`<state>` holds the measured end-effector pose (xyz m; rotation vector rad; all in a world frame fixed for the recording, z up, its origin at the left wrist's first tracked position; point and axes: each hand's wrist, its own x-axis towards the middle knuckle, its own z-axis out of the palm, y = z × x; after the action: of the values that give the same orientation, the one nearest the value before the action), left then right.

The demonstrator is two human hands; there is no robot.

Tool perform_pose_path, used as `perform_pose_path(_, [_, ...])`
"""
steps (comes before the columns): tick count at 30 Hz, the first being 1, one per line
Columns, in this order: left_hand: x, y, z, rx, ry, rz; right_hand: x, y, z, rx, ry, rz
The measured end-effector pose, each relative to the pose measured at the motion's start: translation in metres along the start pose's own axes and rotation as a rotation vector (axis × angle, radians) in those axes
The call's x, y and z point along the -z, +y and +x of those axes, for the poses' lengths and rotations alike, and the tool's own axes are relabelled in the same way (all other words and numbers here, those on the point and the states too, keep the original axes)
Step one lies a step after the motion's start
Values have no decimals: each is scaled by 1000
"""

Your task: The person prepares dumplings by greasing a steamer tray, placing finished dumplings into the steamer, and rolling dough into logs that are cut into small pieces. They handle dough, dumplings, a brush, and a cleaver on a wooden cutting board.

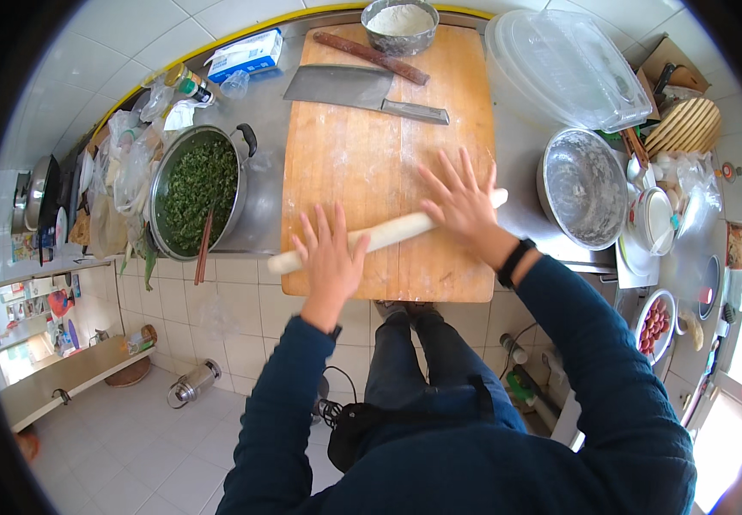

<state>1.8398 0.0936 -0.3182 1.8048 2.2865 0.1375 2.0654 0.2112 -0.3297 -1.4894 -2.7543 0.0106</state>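
A long rope of pale dough (397, 233) lies slantwise across the floured wooden board (345, 161), its left end reaching past the board's edge. My left hand (331, 254) rests flat on it near that end, fingers spread. Farther right, my right hand (464, 203) presses on the dough with spread fingers, and the right tip sticks out beyond it. Neither hand is closed around the dough. Beyond them on the board are a cleaver (342, 88) with a metal handle, a brown wooden rolling pin (371, 58) and a metal bowl of flour (400, 20).
Left of the board stands a pot of chopped greens (200, 187) with chopsticks (204, 248) in it. On the right are a flour-dusted metal bowl (583, 190) and clear plastic lids (564, 71). A tissue box (248, 55) sits at the back left.
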Motion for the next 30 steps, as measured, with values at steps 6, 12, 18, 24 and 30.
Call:
perform_pose_path(6, [-1,-9,-81,-46,-93,-20,5,14,-83,87,-204,18])
perform_pose_path(12, [-4,-22,22,92,-31,56,-12,27,29,-39,17,-22])
perform_pose_path(18, [12,-4,36,52,27,47,23,1,54,37,6,-25])
perform_pose_path(24, [-7,36,56,-43,54,-41,4,-73,68,125,-43,192])
perform_pose_path(30, [-7,31,-43,-166,-25,-58,8,-50,-32,290,-124,252])
